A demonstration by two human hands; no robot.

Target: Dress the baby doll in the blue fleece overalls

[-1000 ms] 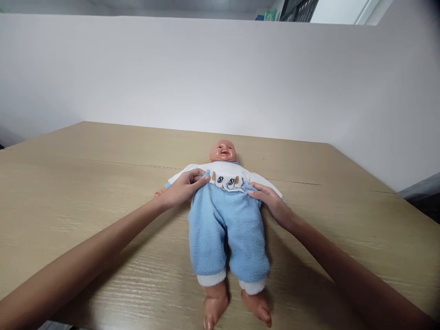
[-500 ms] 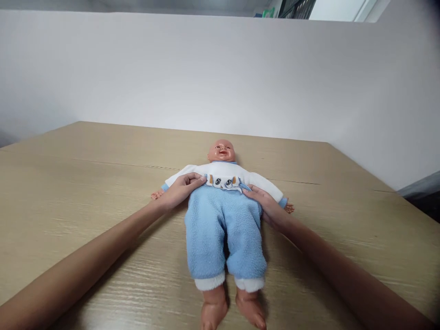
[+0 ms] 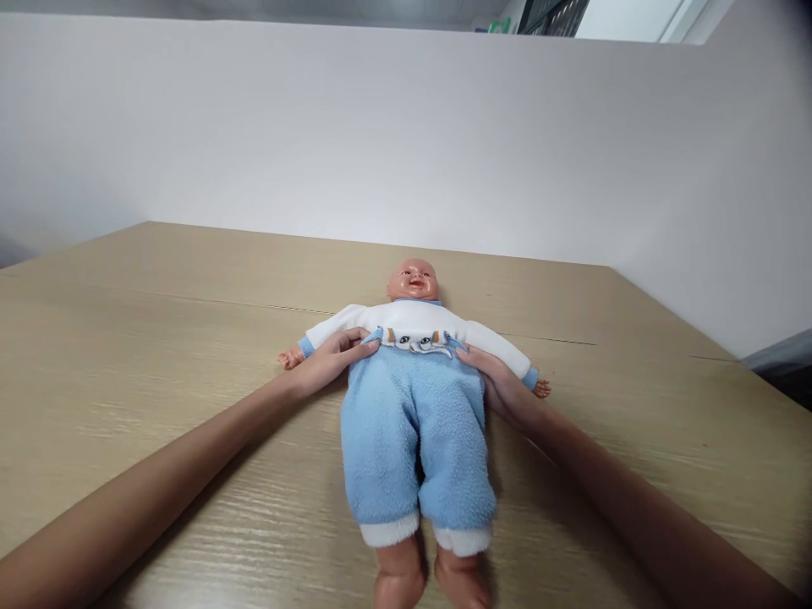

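A baby doll (image 3: 414, 280) lies on its back on the wooden table, head away from me and feet toward me. It wears a white long-sleeved top (image 3: 415, 315) with blue cuffs and fuzzy light-blue pants (image 3: 384, 431) with white hems. A cartoon face with eyes shows at the waist. My left hand (image 3: 342, 353) pinches the waist of the pants on the left side, thumb on top. On the right side, my right hand (image 3: 491, 372) grips the same waist, its fingers partly hidden beneath the cloth.
The wooden table (image 3: 158, 355) spreads around the doll, with a thin seam running across it. Behind it rises a pale partition wall (image 3: 381, 127). A dark object (image 3: 787, 368) stands beyond the table's right edge.
Both hands stay at the doll's waist. My left thumb has shifted slightly down, and more blue cloth shows at the waist corners. The doll's feet sit a little lower in view.
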